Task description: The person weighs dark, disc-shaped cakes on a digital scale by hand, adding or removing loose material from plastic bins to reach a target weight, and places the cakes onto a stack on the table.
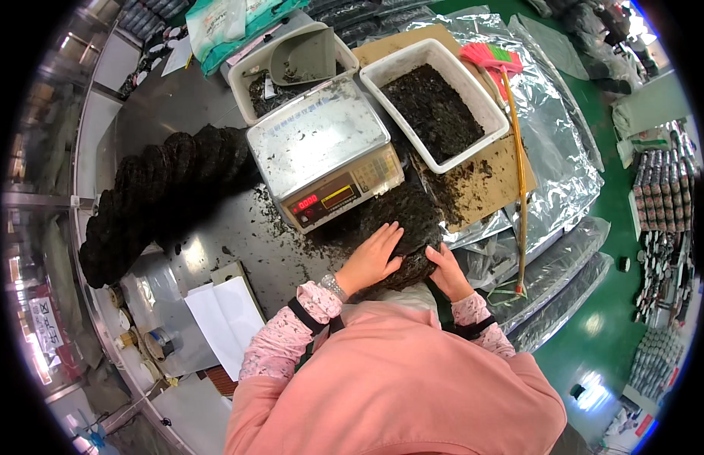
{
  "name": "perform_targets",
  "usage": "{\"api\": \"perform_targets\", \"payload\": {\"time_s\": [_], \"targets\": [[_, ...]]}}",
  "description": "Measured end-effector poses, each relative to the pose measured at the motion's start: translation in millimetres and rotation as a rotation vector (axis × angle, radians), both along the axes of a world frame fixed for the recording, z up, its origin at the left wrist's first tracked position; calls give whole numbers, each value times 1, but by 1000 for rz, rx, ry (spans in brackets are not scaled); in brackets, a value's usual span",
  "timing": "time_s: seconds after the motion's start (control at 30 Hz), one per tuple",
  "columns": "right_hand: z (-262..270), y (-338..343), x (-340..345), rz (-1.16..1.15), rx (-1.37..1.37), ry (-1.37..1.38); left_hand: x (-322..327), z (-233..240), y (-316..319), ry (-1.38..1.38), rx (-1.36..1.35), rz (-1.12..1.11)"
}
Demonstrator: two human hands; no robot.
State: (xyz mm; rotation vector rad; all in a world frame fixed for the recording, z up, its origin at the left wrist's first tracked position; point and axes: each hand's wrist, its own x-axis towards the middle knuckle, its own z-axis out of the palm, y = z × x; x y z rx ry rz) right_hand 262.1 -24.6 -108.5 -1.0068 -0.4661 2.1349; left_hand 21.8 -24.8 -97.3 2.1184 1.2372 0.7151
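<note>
A round, dark cake of dried, seaweed-like material point(406, 219) lies at the table's near edge, just below the digital scale point(323, 142), whose metal pan carries only crumbs. Flat on the cake's left side rests my left hand point(372, 256), fingers extended. My right hand point(447, 273) holds the cake's right edge, thumb on top; its other fingers are partly hidden. Left of the scale, a long row of similar dark cakes point(181, 165) leans together. A white plastic tub point(380, 77) with loose dark flakes point(434, 108) stands beyond the scale, to the right.
Behind the scale, a second tub point(238, 94) holds a grey dustpan point(303, 57). A broom point(519, 170) lies across silvery plastic packs point(562, 142) beside a cardboard sheet point(483, 193). White papers point(224, 321) lie at the left on the steel table point(261, 273), among scattered crumbs.
</note>
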Motion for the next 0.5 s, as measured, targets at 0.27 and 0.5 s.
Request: {"api": "perform_targets", "payload": {"time_s": [0.27,0.5], "targets": [[25,27,23,-51,-49,113,-57,12,29,-711,-331,784],[11,44,46,-35,-57,167,-90,55,71,-1113,-390,835]]}}
